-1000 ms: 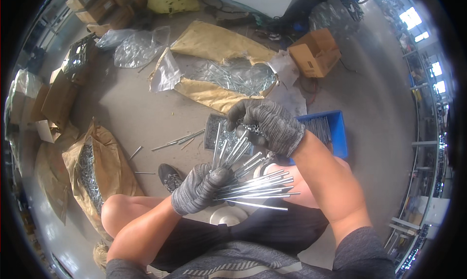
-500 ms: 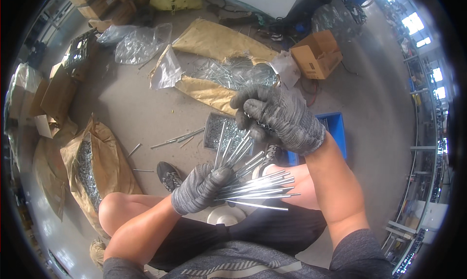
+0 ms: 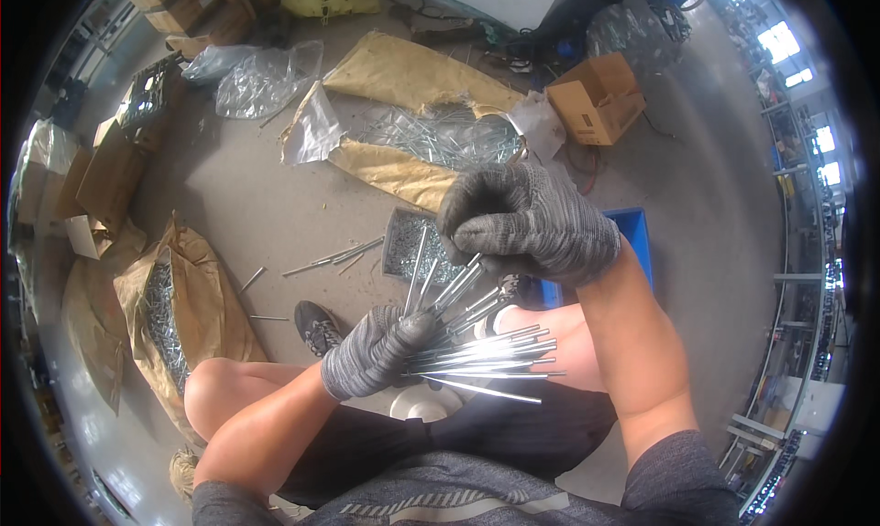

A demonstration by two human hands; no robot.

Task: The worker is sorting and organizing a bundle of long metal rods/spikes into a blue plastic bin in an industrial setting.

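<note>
Rods (image 3: 486,354): likely stiff, slick, singly light; grip at bunched ends. Left hand (image 3: 371,356) clenched round them; right hand (image 3: 536,225) curled near their tips, contents unclear.

Windows (image 3: 779,42) at two o'clock burn out to flat white with a bluish haze around them, while the middle of the view is moderately bright. Near the centre, the metal rods (image 3: 500,354) throw back a hard white glare that swallows detail. Crumpled clear plastic (image 3: 261,82) toward eleven o'clock shows paler highlights. Fisheye distortion bows the shelving (image 3: 799,279) at three o'clock, the rim turns soft, and black fills the corners.
</note>
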